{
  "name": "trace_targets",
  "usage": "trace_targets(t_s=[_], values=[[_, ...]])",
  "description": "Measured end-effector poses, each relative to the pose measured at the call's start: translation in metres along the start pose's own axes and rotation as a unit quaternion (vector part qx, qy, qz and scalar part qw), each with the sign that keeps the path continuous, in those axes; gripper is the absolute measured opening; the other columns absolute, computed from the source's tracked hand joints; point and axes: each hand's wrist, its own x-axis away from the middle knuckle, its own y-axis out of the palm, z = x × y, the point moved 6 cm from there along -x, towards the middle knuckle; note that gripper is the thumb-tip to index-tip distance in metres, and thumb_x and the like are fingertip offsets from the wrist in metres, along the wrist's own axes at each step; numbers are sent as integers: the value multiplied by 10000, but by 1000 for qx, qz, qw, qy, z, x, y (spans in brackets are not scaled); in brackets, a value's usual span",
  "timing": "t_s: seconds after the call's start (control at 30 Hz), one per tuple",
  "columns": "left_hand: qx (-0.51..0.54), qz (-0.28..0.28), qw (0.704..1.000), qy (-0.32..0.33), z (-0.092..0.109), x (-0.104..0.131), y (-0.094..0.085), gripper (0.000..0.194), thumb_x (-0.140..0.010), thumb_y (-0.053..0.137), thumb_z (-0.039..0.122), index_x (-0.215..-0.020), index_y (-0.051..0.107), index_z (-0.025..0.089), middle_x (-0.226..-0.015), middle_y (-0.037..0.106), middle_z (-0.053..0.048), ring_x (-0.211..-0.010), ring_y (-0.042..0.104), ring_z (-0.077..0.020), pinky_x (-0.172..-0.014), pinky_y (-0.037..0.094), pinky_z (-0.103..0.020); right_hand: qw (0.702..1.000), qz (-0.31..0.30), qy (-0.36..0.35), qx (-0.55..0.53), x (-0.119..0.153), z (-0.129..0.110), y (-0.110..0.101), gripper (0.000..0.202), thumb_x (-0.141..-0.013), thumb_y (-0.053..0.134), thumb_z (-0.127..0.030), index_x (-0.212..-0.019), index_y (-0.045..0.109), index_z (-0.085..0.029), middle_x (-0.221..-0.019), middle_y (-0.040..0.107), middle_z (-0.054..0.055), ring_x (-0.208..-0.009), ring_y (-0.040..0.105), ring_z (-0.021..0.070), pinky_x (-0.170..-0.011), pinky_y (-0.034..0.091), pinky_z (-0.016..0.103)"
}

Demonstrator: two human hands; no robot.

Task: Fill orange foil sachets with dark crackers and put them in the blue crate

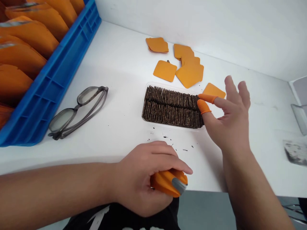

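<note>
My left hand is wrapped around an orange pouch near the table's front edge; a silvery patch shows at the pouch's end. Orange finger cots cover the thumb and index finger of my right hand. Those two fingertips pinch the dark brown thin squares at the right end of a clear plastic tray; how many they grip is hidden. Two tightly packed rows of the thin squares stand on edge in the tray. My right hand's other fingers are raised and spread.
Several flat orange cards lie behind the tray. To the left, folded eyeglasses rest beside a blue crate filled with orange pouches. Dark crumbs dot the white table before the tray. A white wall rises at the back.
</note>
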Motion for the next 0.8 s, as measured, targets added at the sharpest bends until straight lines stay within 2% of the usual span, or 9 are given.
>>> trace_targets(t_s=[0.1, 0.2, 0.27, 0.4, 0.53, 0.6, 0.7, 0.8], values=[[-4, -3, 1000, 3, 0, -1, 0, 394, -725, 620, 86, -1103, 729, 88, -856, 728, -46, -727, 620, -109, -762, 543, -233, 1000, 14, 0, -15, -1, 1, -3, 143, -952, 712, -310, -1064, 801, -298, -1623, 461, 31, -1588, 272, 391, -1270, 274, 697], [-9, -7, 1000, 0, 0, -1, 0, 399, -732, 618, 80, -1117, 723, 99, -855, 724, -42, -723, 614, -109, -758, 544, -239, 1000, 26, -1, -17, -2, 2, -4, 94, -931, 715, -264, -998, 777, -283, -1431, 656, 31, -1531, 388, 383, -1217, 380, 699], [-12, -11, 1000, -3, 0, -2, 0, 403, -729, 618, 74, -1119, 720, 100, -859, 724, -42, -732, 621, -110, -765, 547, -241, 999, 32, -5, -11, -2, 1, -6, 79, -922, 703, -239, -964, 757, -278, -1305, 727, 18, -1498, 433, 374, -1181, 432, 694], [-13, -11, 1000, -1, 0, -2, 0, 405, -727, 615, 79, -1117, 722, 90, -855, 724, -42, -732, 618, -110, -761, 545, -240, 999, 41, -10, 10, 2, -5, -8, 80, -900, 735, -245, -969, 761, -275, -1301, 728, 12, -1456, 487, 373, -1179, 439, 685], [-13, -8, 1000, -1, -1, -2, 0, 388, -735, 620, 90, -1108, 728, 87, -847, 725, -41, -722, 613, -108, -761, 545, -238, 994, 19, 22, -103, 5, -1, 0, 125, -906, 782, -291, -1031, 784, -292, -1315, 722, 14, -1302, 640, 320, -1164, 494, 623], [-12, -7, 1000, -3, -2, -3, 1, 386, -735, 623, 92, -1106, 731, 88, -855, 730, -40, -727, 620, -105, -769, 545, -231, 979, -12, 62, -192, 5, 7, 9, 160, -904, 801, -327, -1063, 792, -313, -1385, 687, 11, -1324, 632, 319, -1131, 537, 599], [-10, -6, 1000, -1, -2, -3, 1, 371, -743, 622, 111, -1096, 732, 82, -854, 731, -41, -728, 625, -103, -768, 542, -223, 951, -58, 99, -288, 3, 17, 20, 157, -908, 805, -358, -1063, 802, -337, -1395, 681, 2, -1398, 578, 317, -1180, 502, 586], [-10, -2, 1000, 0, -1, -2, 1, 375, -740, 611, 113, -1095, 730, 85, -846, 726, -37, -719, 619, -103, -776, 543, -228, 952, -65, 118, -276, 4, 16, 19, 177, -903, 808, -381, -1072, 804, -329, -1389, 686, 15, -1378, 596, 315, -1183, 498, 578]])
